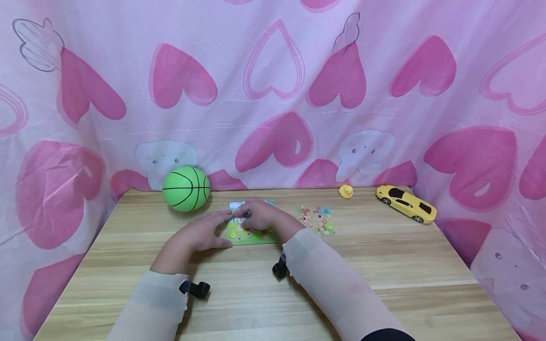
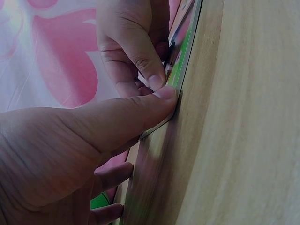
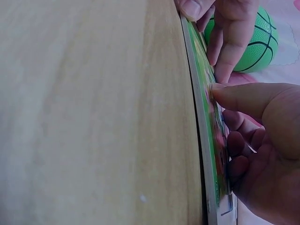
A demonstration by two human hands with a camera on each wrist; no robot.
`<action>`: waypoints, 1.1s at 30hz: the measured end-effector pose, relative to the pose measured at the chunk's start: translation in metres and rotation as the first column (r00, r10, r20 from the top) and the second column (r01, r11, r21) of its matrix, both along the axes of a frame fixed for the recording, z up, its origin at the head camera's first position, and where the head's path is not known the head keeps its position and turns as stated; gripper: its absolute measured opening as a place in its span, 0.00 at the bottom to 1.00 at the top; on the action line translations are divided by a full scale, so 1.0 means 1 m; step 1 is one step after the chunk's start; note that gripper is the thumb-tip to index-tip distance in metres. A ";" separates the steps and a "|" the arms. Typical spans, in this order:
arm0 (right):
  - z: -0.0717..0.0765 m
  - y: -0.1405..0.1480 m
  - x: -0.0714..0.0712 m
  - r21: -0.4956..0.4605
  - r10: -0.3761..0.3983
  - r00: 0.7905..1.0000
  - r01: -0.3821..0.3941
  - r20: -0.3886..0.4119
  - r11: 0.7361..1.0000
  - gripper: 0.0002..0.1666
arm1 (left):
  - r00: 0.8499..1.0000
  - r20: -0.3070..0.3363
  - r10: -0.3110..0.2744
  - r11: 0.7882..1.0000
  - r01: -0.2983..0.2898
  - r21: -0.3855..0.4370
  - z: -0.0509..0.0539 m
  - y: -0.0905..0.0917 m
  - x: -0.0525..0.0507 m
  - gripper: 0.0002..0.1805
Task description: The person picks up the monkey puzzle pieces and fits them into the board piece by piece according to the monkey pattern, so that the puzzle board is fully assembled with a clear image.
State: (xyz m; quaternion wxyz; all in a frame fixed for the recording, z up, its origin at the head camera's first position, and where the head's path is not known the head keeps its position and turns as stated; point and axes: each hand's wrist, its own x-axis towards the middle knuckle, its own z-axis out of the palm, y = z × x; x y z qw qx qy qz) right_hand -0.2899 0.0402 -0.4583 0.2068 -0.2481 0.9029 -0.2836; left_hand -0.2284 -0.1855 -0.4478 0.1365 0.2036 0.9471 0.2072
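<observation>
From my remote post I list: one thin rectangular puzzle board (image 1: 251, 238), green with printed flowers, flat on the wood-grain desk (image 1: 239, 298). Left hand (image 1: 206, 232): grip spread, thumb on the board's near left corner. Right hand (image 1: 261, 214): over the board, fingers curled, thumb touching its surface; whether this grip pinches anything, I cannot tell. Right of the board: printed multicoloured puzzle pieces (image 1: 321, 219). Farther back: green black-lined ball (image 1: 186, 188) at left; small yellow duck-like figure (image 1: 346, 191) and yellow toy car (image 1: 406, 204) at right.
</observation>
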 end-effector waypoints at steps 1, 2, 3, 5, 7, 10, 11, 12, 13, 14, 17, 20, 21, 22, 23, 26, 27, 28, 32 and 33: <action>0.000 0.000 0.000 -0.002 0.002 1.000 -0.002 0.002 1.000 0.24 | 1.000 0.001 -0.003 1.000 0.003 -0.002 0.000 0.000 0.000 0.50; 0.000 0.000 0.000 -0.003 0.004 1.000 -0.004 0.002 1.000 0.24 | 1.000 0.002 -0.005 1.000 0.005 -0.003 0.000 0.000 0.000 0.50; 0.000 0.001 0.001 -0.002 0.006 1.000 -0.006 0.001 1.000 0.24 | 1.000 0.003 -0.005 1.000 0.005 -0.004 0.000 0.000 0.000 0.49; 0.000 0.001 0.001 0.004 0.010 1.000 -0.010 0.005 1.000 0.24 | 1.000 0.001 -0.005 1.000 0.005 -0.007 0.000 0.000 0.000 0.49; 0.000 0.001 0.001 0.017 0.015 1.000 -0.016 0.004 1.000 0.25 | 1.000 -0.002 -0.005 1.000 0.005 -0.009 0.000 0.000 0.000 0.49; 0.001 0.001 0.001 0.030 0.020 1.000 -0.020 0.003 0.999 0.26 | 1.000 -0.006 -0.004 1.000 0.004 -0.013 -0.001 0.000 0.000 0.49; 0.001 0.001 0.001 0.031 0.019 1.000 -0.019 -0.001 0.999 0.26 | 1.000 -0.007 -0.005 1.000 0.005 -0.014 -0.001 0.000 0.000 0.49; 0.001 0.001 0.001 0.026 0.013 1.000 -0.013 0.001 1.000 0.26 | 1.000 -0.008 -0.004 1.000 0.004 -0.015 -0.001 0.000 0.000 0.49; 0.000 0.001 0.001 0.020 0.004 1.000 -0.004 0.002 1.000 0.26 | 1.000 -0.007 -0.005 1.000 0.005 -0.015 -0.001 0.000 0.000 0.48; 0.000 0.001 0.001 0.013 -0.005 1.000 0.005 0.004 1.000 0.26 | 1.000 -0.006 -0.007 1.000 0.007 -0.016 -0.001 0.000 0.000 0.48; -0.001 0.002 0.000 -0.009 -0.030 0.999 0.030 0.015 1.000 0.26 | 1.000 -0.009 -0.018 1.000 0.018 -0.021 -0.001 0.000 0.000 0.45; -0.002 0.004 -0.001 -0.050 -0.042 0.998 0.044 0.039 0.998 0.26 | 1.000 -0.008 -0.027 0.999 0.027 -0.028 -0.003 0.000 -0.001 0.44; -0.002 0.006 -0.001 -0.069 -0.048 0.998 0.051 0.046 0.996 0.25 | 1.000 -0.007 -0.028 0.999 0.027 -0.031 -0.003 0.000 -0.001 0.44; -0.002 0.008 -0.001 -0.089 -0.055 0.997 0.060 0.054 0.994 0.25 | 1.000 -0.007 -0.029 0.999 0.029 -0.035 -0.003 0.000 -0.001 0.44; -0.002 0.010 -0.002 -0.110 -0.062 0.997 0.067 0.054 0.992 0.24 | 0.999 -0.007 -0.031 0.999 0.030 -0.040 -0.004 0.000 -0.001 0.44; 0.001 0.021 -0.001 -0.176 -0.085 0.996 0.090 0.038 0.980 0.23 | 1.000 0.009 -0.016 0.999 0.017 -0.044 -0.004 0.000 -0.001 0.45; 0.003 0.025 -0.001 -0.195 -0.099 0.994 0.104 0.036 0.975 0.23 | 1.000 0.013 -0.012 0.999 0.013 -0.045 -0.004 0.000 -0.001 0.46; 0.005 0.030 0.000 -0.217 -0.108 0.994 0.112 0.031 0.970 0.23 | 1.000 0.016 -0.009 0.999 0.009 -0.045 -0.004 0.001 -0.001 0.46; 0.018 0.053 0.004 -0.273 -0.140 0.990 0.136 0.005 0.952 0.24 | 1.000 0.030 0.008 0.999 -0.007 -0.039 -0.002 0.001 0.000 0.46; 0.020 0.060 0.005 -0.286 -0.152 0.988 0.147 0.004 0.947 0.24 | 0.999 0.032 0.010 0.999 -0.009 -0.039 -0.002 0.001 0.000 0.46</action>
